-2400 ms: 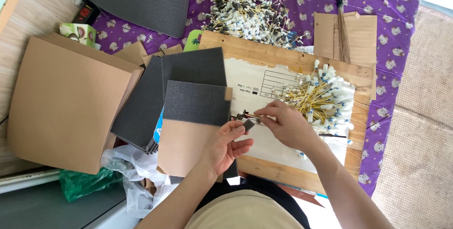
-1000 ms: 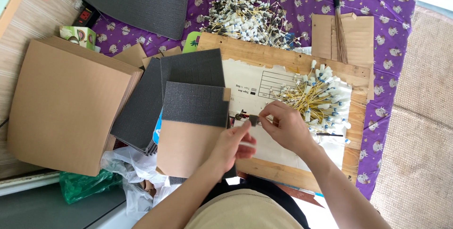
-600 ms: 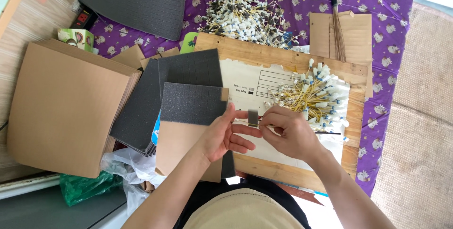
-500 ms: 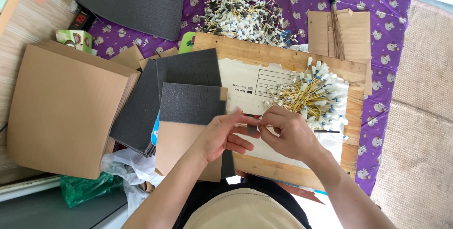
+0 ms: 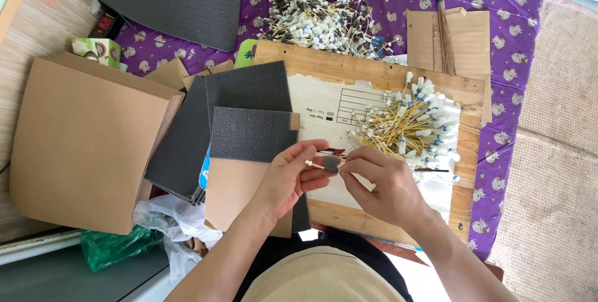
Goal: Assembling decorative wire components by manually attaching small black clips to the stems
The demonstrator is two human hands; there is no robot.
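Left of the grip: brown cardboard stack [image 5: 87, 146], dark foam sheets [image 5: 246, 99] fanned beside it, one foam pad [image 5: 249, 134] on a cardboard card [image 5: 233, 193]. Further out, a larger foam sheet [image 5: 180, 0] and a heap of white-tipped wires [image 5: 324, 15] on the purple patterned cloth [image 5: 498, 3]. Below left: green bag [image 5: 109, 249], clear plastic wrap [image 5: 168, 218]. Far right: beige mat [image 5: 560, 152]

Both hands [image 5: 339, 177] pinching small grey foam piece [image 5: 331, 165] (with stick), over wooden board [image 5: 349, 68]
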